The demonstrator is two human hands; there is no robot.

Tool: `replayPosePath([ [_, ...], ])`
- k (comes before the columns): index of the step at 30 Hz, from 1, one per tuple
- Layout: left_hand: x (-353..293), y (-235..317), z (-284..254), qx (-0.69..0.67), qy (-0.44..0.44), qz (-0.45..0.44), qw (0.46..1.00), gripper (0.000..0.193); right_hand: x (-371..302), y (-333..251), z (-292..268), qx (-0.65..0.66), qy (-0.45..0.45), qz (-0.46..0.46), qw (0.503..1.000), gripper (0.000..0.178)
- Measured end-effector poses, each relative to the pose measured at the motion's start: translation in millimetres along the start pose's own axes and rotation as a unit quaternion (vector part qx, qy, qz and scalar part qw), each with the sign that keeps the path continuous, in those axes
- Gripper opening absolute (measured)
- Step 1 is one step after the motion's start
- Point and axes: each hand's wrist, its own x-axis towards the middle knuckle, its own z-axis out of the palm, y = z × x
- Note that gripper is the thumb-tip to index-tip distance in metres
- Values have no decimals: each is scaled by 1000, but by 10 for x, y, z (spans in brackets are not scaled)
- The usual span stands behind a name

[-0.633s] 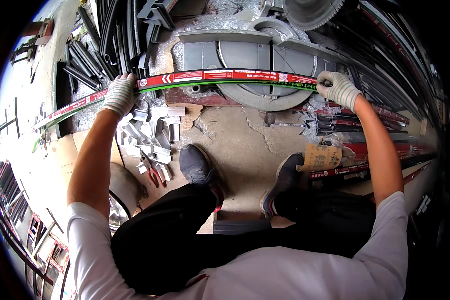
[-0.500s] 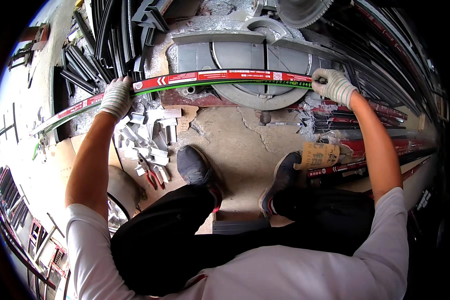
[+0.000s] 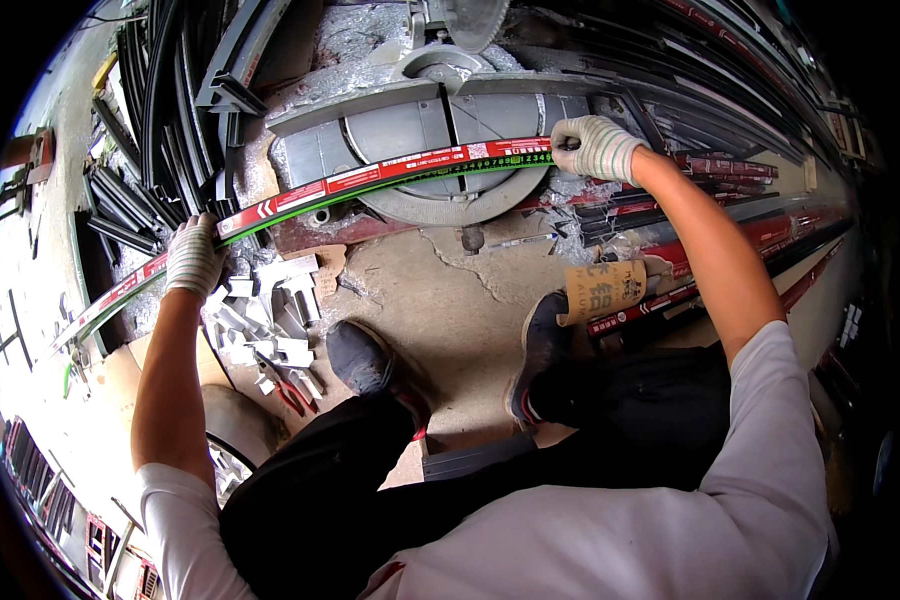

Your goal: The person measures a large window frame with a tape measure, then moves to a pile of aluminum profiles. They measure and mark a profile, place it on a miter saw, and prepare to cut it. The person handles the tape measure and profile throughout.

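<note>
A long aluminium profile (image 3: 370,176) with red printed film runs across in front of me, over the grey saw table (image 3: 315,150). Along its near edge lies a green tape measure blade (image 3: 390,183) with dark markings. My left hand (image 3: 194,258), in a striped white glove, is closed around the profile left of the saw. At the profile's right end, my right hand (image 3: 598,150), gloved alike, has its fingers curled in on the profile and the blade's end. Those fingertips are partly hidden. The round saw blade (image 3: 478,22) stands raised beyond the table.
Dark profiles (image 3: 175,120) are heaped at the far left. Below my left hand lie silver metal offcuts (image 3: 270,310) and red-handled pliers (image 3: 292,393). Red-wrapped profiles (image 3: 730,245) are stacked on the right, beside a brown paper label (image 3: 606,290). My shoes (image 3: 360,357) stand on the concrete floor.
The view has swung, so the saw and the floor items sit further left and tilted. Both hands keep their hold on the profile. The tape's markings show more plainly.
</note>
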Motion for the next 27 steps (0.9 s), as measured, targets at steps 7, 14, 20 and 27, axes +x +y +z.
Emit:
replayPosePath([
  [7,-139,-74,23,-16,53,-12,998,70,-138,-68,-8,-6,-6,-16,1000,27],
  [14,-331,-13,-73,-26,93,15,995,93,-301,-44,152,2,-8,-48,999,27],
  [20,-756,74,-152,-21,118,21,993,89,-655,-220,389,1,-82,-5,997,32],
  [27,-1265,17,88,-15,131,23,991,82,-986,-347,661,3,-132,3,991,24],
])
